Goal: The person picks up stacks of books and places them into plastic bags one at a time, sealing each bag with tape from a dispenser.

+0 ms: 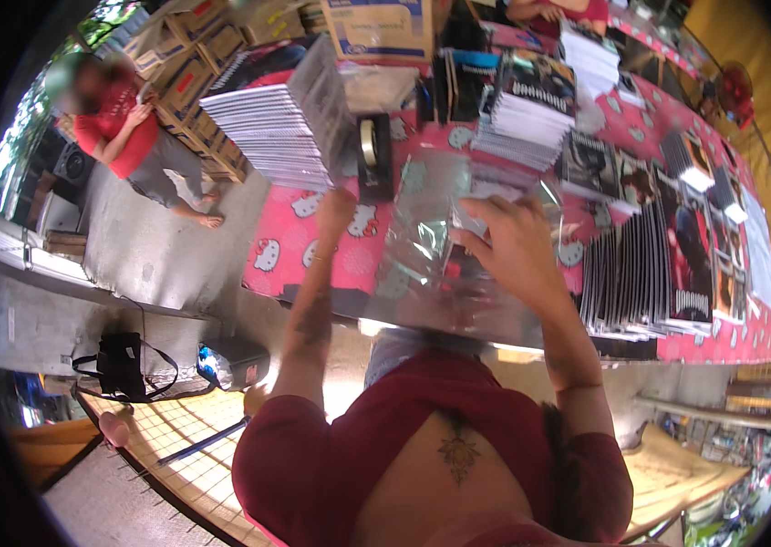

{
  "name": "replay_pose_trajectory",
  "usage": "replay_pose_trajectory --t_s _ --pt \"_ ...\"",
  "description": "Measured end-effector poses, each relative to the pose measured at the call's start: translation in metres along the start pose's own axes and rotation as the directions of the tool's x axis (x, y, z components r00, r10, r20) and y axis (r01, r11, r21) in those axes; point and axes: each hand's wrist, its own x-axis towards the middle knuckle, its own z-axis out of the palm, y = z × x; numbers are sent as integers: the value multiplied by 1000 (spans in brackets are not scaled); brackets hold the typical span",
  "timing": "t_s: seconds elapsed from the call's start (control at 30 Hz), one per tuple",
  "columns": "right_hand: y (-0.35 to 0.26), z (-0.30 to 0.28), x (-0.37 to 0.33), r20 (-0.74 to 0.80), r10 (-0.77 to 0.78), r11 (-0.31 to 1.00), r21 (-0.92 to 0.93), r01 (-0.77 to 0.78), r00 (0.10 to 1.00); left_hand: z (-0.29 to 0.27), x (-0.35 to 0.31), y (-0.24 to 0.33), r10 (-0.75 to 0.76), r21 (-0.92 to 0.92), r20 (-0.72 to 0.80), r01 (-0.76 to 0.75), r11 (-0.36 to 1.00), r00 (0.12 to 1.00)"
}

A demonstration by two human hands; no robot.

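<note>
My left hand (337, 211) is closed at the near side of a tall stack of plastic-wrapped booklets (285, 118), left of a black tape dispenser (373, 157) with a roll of tape. Its fingers are curled, and I cannot make out what they hold. Over the shiny clear plastic sleeves (417, 228) in front of me hovers my right hand (517, 251), thumb and forefinger apart. Whether its fingertips touch the plastic is unclear. Under the plastic near this hand, part of a dark booklet shows.
Stacked dark booklets (627, 269) fan out at the right on the pink patterned tablecloth (267, 260). Another booklet pile (531, 109) and a cardboard box (381, 32) stand at the back. A person in red (121, 128) stands at the left beside stacked cartons (189, 73); another sits across the table.
</note>
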Motion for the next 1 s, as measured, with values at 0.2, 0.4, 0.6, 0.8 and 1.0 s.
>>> replay_pose_trajectory --t_s 0.2,0.4,0.6,0.8,1.0 --pt "-8 -7 1 -72 -1 998 -60 -4 997 -125 -35 147 535 -918 140 -93 385 833" --pt "0 -8 7 25 -60 998 -25 61 998 -151 -24 214 742 -746 129 -428 510 658" --pt "42 -65 -28 -337 -86 976 161 147 938 -151 -9 205 776 -752 108 -459 473 621" --pt "104 12 -77 -110 17 937 350 23 994 -127 -23 249 835 -599 18 -662 449 550" --pt "99 17 -73 -3 -150 961 234 146 989 -104 -22 263 890 -484 21 -774 407 455"
